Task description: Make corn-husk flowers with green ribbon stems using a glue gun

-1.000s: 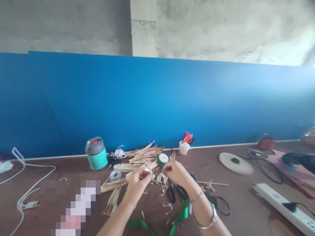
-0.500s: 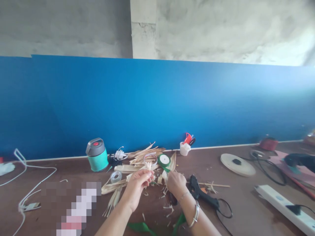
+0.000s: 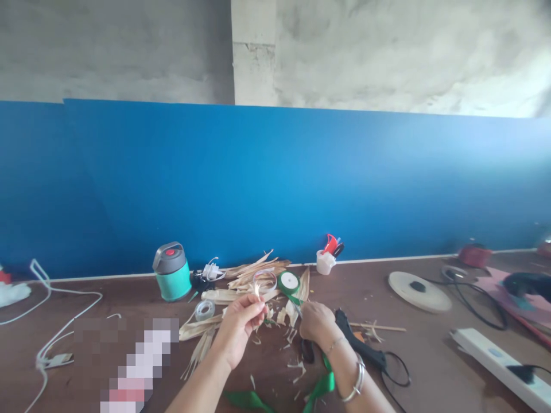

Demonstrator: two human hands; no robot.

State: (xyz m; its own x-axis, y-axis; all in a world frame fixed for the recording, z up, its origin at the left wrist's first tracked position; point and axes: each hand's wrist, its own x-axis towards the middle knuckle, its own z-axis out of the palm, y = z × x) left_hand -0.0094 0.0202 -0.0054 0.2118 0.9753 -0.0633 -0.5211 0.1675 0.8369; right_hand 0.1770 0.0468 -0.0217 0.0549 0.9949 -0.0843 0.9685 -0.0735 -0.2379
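Between the thumb and fingers of my left hand (image 3: 241,324) is a pinched strip of pale corn husk (image 3: 257,288), its frayed end pointing up. My right hand (image 3: 317,322) is closed a short way to the right, around scissors (image 3: 307,351); a dark handle loop shows below the fist and a bit of blade at its left. Most of the scissors is hidden by the fingers. Behind the hands stands a roll of green ribbon (image 3: 290,281) beside a pile of dried husks (image 3: 253,275). Husk scraps (image 3: 297,367) lie scattered between my forearms.
A glue gun (image 3: 361,344) with its cord lies right of my right hand. Loose green ribbon (image 3: 321,390) lies near the front. Clear tape (image 3: 204,310), a turquoise container (image 3: 173,278), a pen cup (image 3: 326,261), a round lid (image 3: 419,291) and a power strip (image 3: 499,367) stand around.
My right hand has moved slightly right and down, away from my left hand, and the blade now shows. My left hand still pinches the husk strip. The view has shifted a little.
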